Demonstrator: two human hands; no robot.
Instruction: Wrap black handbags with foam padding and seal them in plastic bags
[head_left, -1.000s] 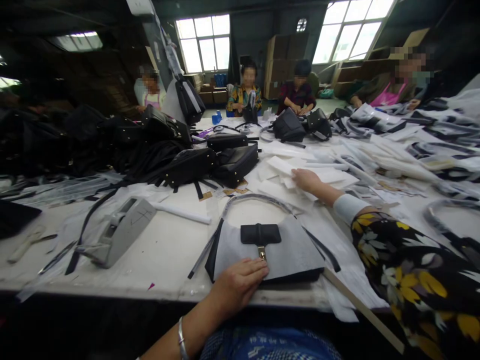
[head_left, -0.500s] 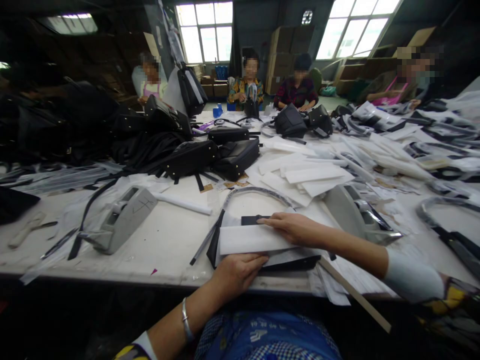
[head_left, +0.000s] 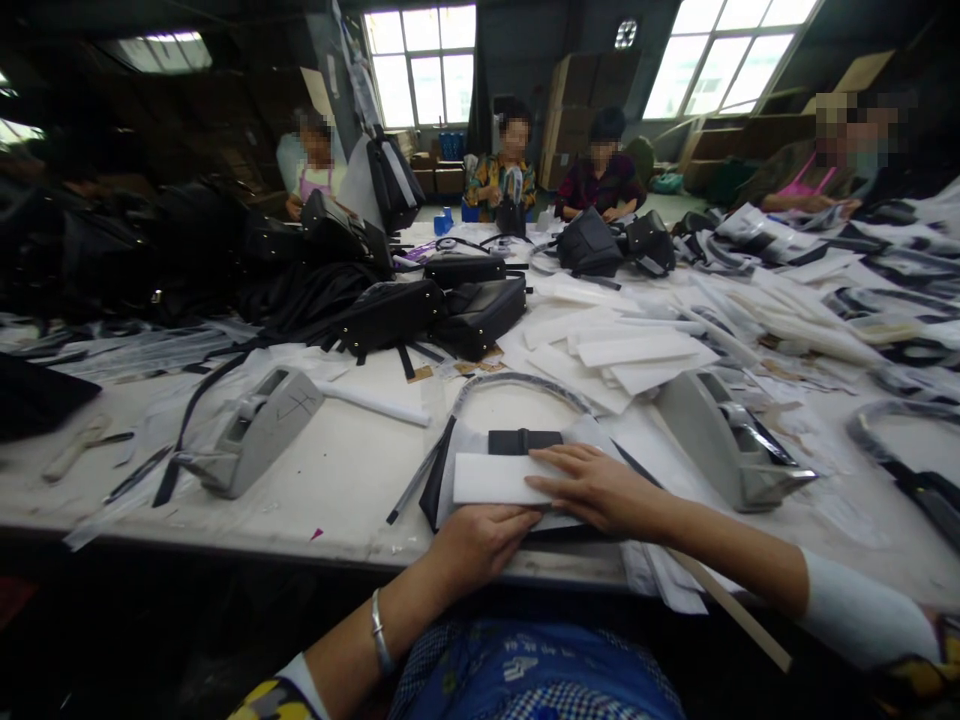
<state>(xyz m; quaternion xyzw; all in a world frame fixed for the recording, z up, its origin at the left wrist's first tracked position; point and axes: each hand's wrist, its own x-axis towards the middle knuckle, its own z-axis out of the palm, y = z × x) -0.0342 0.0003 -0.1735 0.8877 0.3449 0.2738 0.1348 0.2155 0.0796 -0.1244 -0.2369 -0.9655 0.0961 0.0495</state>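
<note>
A black handbag lies flat at the table's near edge, its arched handle wrapped in clear plastic. Across its body is a white foam sheet, with a black strap tab showing just beyond. My left hand lies along the foam's near edge, fingers stretched out and side by side. On the right end of the foam my right hand rests flat, its fingers spread. Both hands press from above; part of the bag's near side is hidden beneath them.
Grey tape dispensers stand left and right of the bag. White foam sheets are piled beyond it, beside black bags. A hammer lies far left. Several people work across the table.
My right hand has slid off the black tab to the foam's right end, its fingers spreading. The tab shows more fully. My left hand stays at the near edge; the view has shifted slightly.
</note>
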